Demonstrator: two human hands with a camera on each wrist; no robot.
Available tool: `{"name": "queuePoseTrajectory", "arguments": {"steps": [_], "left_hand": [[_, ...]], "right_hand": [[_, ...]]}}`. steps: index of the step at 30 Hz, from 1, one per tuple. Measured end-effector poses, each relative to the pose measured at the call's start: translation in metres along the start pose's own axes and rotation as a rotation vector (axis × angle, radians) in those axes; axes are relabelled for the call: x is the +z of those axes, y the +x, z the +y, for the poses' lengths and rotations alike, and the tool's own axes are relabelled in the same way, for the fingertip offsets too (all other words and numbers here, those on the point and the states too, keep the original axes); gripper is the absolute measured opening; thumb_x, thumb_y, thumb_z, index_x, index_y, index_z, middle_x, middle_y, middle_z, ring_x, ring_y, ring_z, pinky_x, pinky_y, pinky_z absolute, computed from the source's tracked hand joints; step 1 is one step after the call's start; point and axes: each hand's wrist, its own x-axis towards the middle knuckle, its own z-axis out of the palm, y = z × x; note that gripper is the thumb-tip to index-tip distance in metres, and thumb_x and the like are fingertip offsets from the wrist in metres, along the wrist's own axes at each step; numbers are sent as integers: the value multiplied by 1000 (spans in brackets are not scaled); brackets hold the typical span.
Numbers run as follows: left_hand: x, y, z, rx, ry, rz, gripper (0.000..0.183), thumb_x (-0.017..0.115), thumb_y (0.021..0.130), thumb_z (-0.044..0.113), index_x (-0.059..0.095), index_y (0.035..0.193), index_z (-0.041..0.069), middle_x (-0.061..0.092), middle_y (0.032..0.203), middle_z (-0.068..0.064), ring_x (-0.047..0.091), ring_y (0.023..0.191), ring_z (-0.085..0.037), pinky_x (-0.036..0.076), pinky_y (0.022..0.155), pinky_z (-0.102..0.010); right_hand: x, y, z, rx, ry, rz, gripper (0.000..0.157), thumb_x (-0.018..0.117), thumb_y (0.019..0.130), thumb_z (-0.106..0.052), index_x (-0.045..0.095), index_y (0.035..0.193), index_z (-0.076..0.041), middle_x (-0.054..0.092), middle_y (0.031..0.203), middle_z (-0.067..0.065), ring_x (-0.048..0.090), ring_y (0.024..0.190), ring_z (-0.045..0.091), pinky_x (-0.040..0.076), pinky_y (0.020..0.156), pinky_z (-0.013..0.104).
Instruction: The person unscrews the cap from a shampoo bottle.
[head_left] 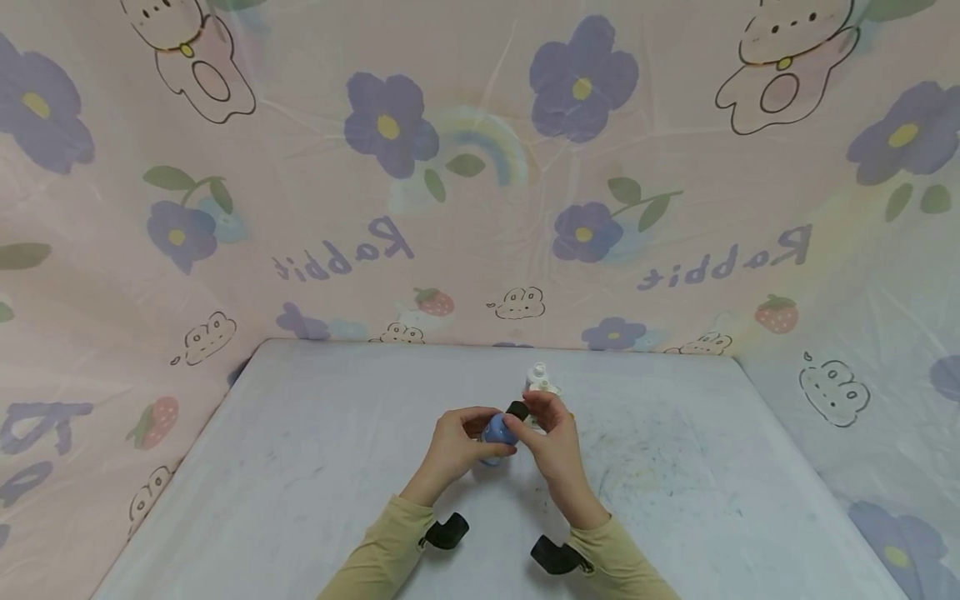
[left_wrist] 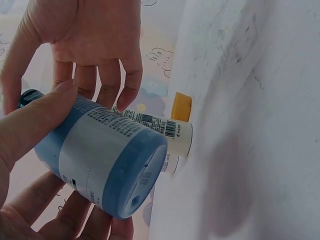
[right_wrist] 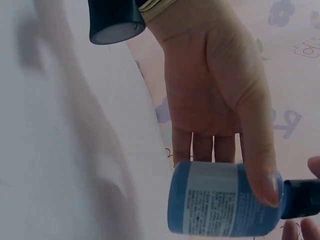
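A blue bottle [head_left: 497, 429] with a pale printed label and a dark cap [head_left: 517, 409] is held tilted over the table. My left hand [head_left: 452, 443] grips its body, with the thumb across the shoulder in the right wrist view. In the left wrist view the bottle [left_wrist: 95, 155] shows its base toward the camera. My right hand [head_left: 557, 437] pinches the dark cap [right_wrist: 301, 199]; its fingertips [right_wrist: 311, 230] lie on either side of it. Beyond the right hand stands a white container [head_left: 538, 379], partly hidden by the fingers.
Behind the blue bottle, the left wrist view has a cream bottle [left_wrist: 179, 135] with a barcode label and an orange-yellow piece [left_wrist: 181, 106] beside it. The white table [head_left: 337, 400] has dark smudges at the right. A printed curtain [head_left: 465, 225] rises along its back and sides.
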Motion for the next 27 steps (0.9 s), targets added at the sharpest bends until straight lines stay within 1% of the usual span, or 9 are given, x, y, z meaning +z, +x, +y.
{"name": "queuePoseTrajectory", "arguments": {"steps": [3,5,9,11,15,17,19,23,27], "left_hand": [[0,-1,1,-1,-5,-4,45,85,71,8,67,112,1,67,109,-13,62,103,-33,48,89,-49],[1,-2,2,-12,-3,-5,45,85,72,7,67,113,1,67,110,-14,61,103,-33,47,90,-50],[2,-1,1,-20,0,-4,45,85,71,6,67,112,0,67,109,-15,61,103,-33,47,90,-51],[2,1,-5,-14,0,-3,45,85,71,5,67,112,0,67,109,-15,62,103,-33,47,90,-51],[5,7,-24,-6,4,1,46,86,70,7,68,112,4,68,108,-10,62,102,-30,47,89,-49],[5,10,-33,-5,7,1,47,87,69,10,69,112,7,68,108,-7,63,102,-27,48,89,-46],[6,11,-37,-1,12,0,47,88,68,13,69,112,9,68,107,-5,63,102,-25,48,89,-44],[5,12,-40,5,19,-2,48,89,67,18,70,111,10,69,107,-4,63,101,-24,49,89,-43],[5,11,-39,4,43,4,49,89,67,21,70,111,11,69,106,-3,63,100,-23,49,88,-43]], "right_hand": [[3,-4,-13,8,-13,27,37,76,81,-2,55,111,3,58,108,19,52,104,30,33,95,43],[5,-7,-20,10,-31,39,34,76,81,-4,56,108,4,59,104,17,52,101,29,34,93,40],[5,-7,-21,7,-51,53,31,77,81,-6,57,102,6,60,97,13,53,95,25,35,90,41],[6,-7,-22,8,-49,58,29,76,81,-5,58,100,6,60,95,13,53,93,24,36,89,41],[6,-7,-22,16,-30,54,26,75,81,-1,59,100,7,61,95,15,53,94,26,34,92,43],[4,-5,-16,15,-22,46,25,74,81,0,59,100,7,61,96,16,54,95,26,33,94,46],[2,-2,-7,13,-9,38,25,74,81,-1,61,102,6,62,97,15,54,97,26,32,98,50],[-3,3,11,-7,-5,16,26,74,83,-3,64,106,2,64,103,13,55,102,23,28,102,52],[-6,3,16,-43,-4,-7,27,73,84,-4,66,110,0,65,111,13,55,108,22,29,103,52]]}}
